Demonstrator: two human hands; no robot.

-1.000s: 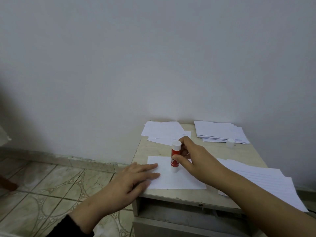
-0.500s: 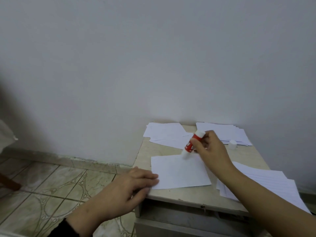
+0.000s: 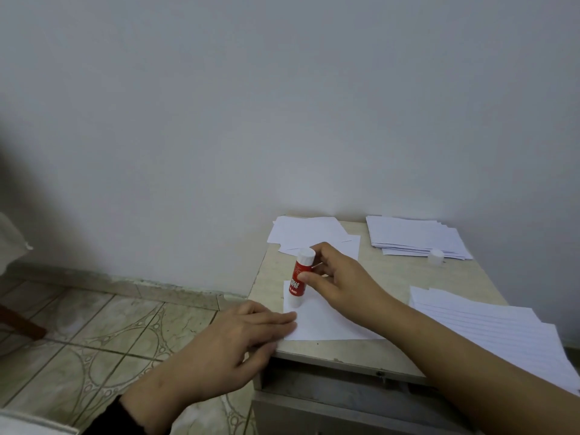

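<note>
At lower centre, the glue stick [image 3: 300, 280] is being gripped upright by the right hand [image 3: 340, 282], tip down for spreading; the sheet [image 3: 323, 324] is being pinned flat by the left hand's [image 3: 233, 340] straight fingers so it cannot slide

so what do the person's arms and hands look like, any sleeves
The left hand and right hand are bare: no gloves, rings or watch show. A black sleeve covers the left arm, stopping short of the wrist. The right arm shows no sleeve up to the frame edge.
</note>
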